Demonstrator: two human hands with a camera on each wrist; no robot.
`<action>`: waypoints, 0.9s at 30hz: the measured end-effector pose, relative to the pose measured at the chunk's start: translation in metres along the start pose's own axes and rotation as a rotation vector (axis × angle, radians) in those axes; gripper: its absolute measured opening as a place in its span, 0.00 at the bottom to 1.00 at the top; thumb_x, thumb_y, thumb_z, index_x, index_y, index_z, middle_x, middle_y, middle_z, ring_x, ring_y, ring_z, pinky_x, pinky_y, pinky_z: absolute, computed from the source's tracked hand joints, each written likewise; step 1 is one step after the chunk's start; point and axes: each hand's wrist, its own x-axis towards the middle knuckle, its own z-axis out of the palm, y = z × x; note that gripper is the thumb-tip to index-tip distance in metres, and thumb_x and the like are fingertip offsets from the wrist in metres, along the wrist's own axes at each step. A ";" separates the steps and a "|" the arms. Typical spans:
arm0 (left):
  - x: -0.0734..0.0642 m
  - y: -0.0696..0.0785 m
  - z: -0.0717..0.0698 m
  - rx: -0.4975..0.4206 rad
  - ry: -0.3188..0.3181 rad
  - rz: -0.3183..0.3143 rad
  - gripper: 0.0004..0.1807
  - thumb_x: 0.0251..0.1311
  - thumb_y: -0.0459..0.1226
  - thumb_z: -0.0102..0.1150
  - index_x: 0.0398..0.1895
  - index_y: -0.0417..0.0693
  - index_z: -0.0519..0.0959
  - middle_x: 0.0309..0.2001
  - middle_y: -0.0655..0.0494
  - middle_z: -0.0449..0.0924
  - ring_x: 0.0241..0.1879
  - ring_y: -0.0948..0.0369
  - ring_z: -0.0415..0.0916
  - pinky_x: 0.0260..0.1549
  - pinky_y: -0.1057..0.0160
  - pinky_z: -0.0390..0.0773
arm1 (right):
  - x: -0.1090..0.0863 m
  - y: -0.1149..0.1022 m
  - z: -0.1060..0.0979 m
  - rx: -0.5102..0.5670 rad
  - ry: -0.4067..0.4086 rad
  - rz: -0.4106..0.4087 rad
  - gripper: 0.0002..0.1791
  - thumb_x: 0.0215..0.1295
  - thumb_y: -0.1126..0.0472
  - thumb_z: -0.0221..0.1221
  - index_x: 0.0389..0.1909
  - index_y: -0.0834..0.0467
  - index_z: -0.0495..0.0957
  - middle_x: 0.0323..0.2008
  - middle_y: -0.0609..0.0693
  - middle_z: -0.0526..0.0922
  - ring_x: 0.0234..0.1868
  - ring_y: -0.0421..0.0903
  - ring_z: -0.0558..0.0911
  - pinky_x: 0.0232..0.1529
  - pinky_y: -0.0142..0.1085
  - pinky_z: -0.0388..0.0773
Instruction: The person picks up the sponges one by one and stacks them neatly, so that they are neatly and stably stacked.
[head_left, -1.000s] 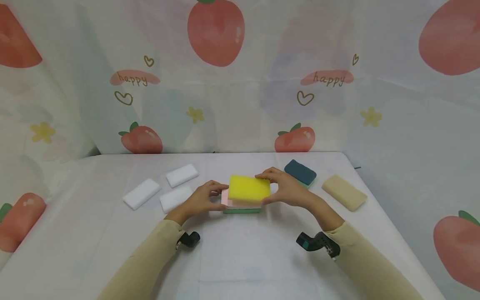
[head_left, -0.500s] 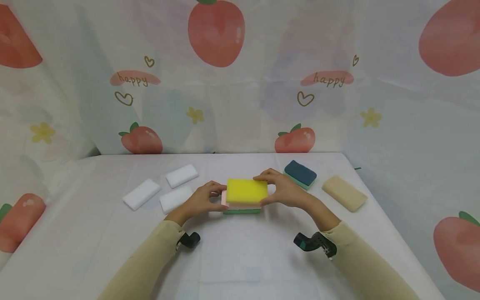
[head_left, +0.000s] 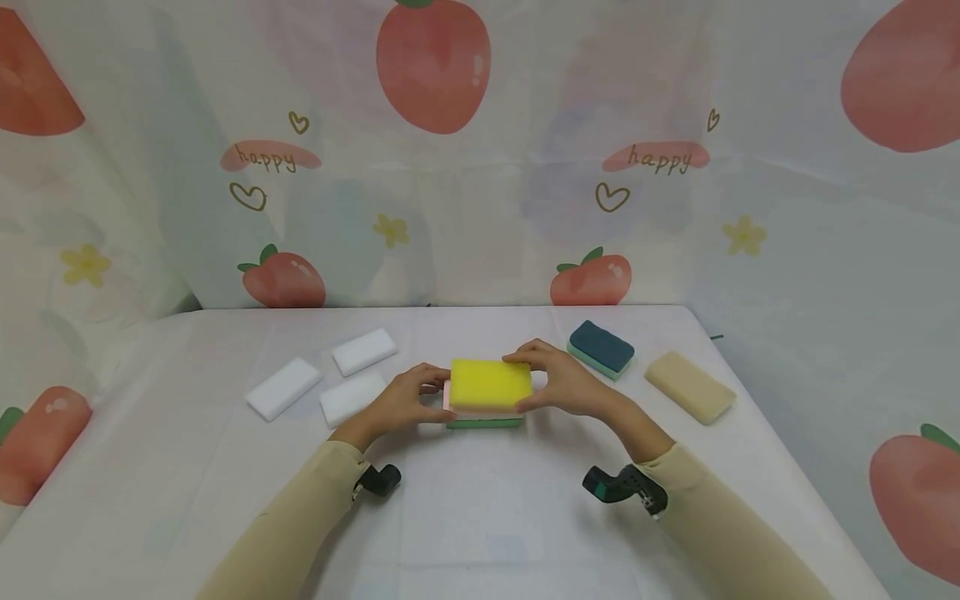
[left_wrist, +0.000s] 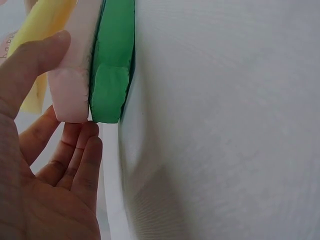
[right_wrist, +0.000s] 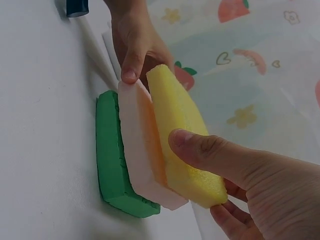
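Note:
Mid-table, a green sponge (head_left: 483, 423) lies flat with a pink sponge (left_wrist: 70, 95) stacked on it. My left hand (head_left: 401, 396) holds the pink sponge at its left end, thumb on the near side and fingers at the end and far side. Between right thumb and fingers, my right hand (head_left: 570, 383) pinches the right end of a yellow sponge (head_left: 491, 383). The yellow sponge is close over the pink one and hides most of it in the head view. From the right wrist, it looks slightly tilted, with a gap showing towards the left-hand end (right_wrist: 156, 75).
Three white sponge blocks (head_left: 283, 388) lie left of the stack. To the right are a dark blue sponge (head_left: 601, 345) on a light green one (head_left: 592, 362) and a beige sponge (head_left: 690, 386). A printed cloth backdrop (head_left: 465, 192) stands behind the table.
The right hand has moved the yellow sponge slightly left and down, closer over the pink sponge. My left hand has stayed in place on the pink sponge.

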 end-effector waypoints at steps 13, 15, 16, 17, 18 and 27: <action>0.000 0.000 0.001 0.017 0.006 -0.042 0.37 0.48 0.44 0.77 0.62 0.42 0.74 0.57 0.51 0.75 0.58 0.54 0.74 0.61 0.56 0.72 | 0.004 -0.003 0.004 0.012 -0.011 -0.015 0.39 0.48 0.54 0.76 0.64 0.56 0.75 0.57 0.51 0.75 0.58 0.51 0.74 0.63 0.50 0.71; 0.000 -0.001 0.002 0.018 0.007 -0.040 0.37 0.48 0.44 0.77 0.61 0.42 0.74 0.57 0.51 0.75 0.57 0.54 0.74 0.61 0.56 0.72 | 0.004 -0.003 0.005 0.010 -0.012 -0.018 0.39 0.48 0.54 0.76 0.64 0.56 0.75 0.57 0.50 0.74 0.58 0.50 0.74 0.63 0.50 0.71; 0.000 -0.001 0.002 0.018 0.009 -0.040 0.37 0.47 0.43 0.77 0.61 0.42 0.74 0.57 0.52 0.75 0.57 0.54 0.74 0.61 0.56 0.72 | 0.005 -0.003 0.005 0.009 -0.012 -0.020 0.39 0.48 0.54 0.76 0.64 0.56 0.75 0.57 0.50 0.74 0.58 0.50 0.74 0.63 0.50 0.71; 0.000 -0.001 0.002 0.019 0.011 -0.039 0.37 0.47 0.43 0.77 0.61 0.42 0.74 0.57 0.52 0.75 0.57 0.54 0.74 0.61 0.56 0.72 | 0.005 -0.003 0.005 0.009 -0.013 -0.020 0.39 0.48 0.54 0.77 0.64 0.55 0.75 0.57 0.50 0.74 0.58 0.50 0.74 0.63 0.50 0.71; 0.000 -0.001 0.002 0.019 0.012 -0.039 0.37 0.47 0.43 0.77 0.61 0.42 0.74 0.57 0.52 0.75 0.57 0.54 0.74 0.61 0.56 0.72 | 0.006 -0.002 0.006 0.010 -0.013 -0.020 0.39 0.48 0.54 0.77 0.64 0.55 0.75 0.56 0.50 0.74 0.58 0.50 0.74 0.63 0.50 0.71; 0.001 -0.002 0.003 0.020 0.015 -0.058 0.37 0.47 0.44 0.78 0.61 0.42 0.74 0.56 0.53 0.75 0.57 0.55 0.74 0.61 0.57 0.72 | 0.007 0.000 0.009 0.020 -0.018 -0.011 0.39 0.47 0.54 0.77 0.64 0.55 0.75 0.56 0.49 0.75 0.58 0.50 0.74 0.64 0.50 0.70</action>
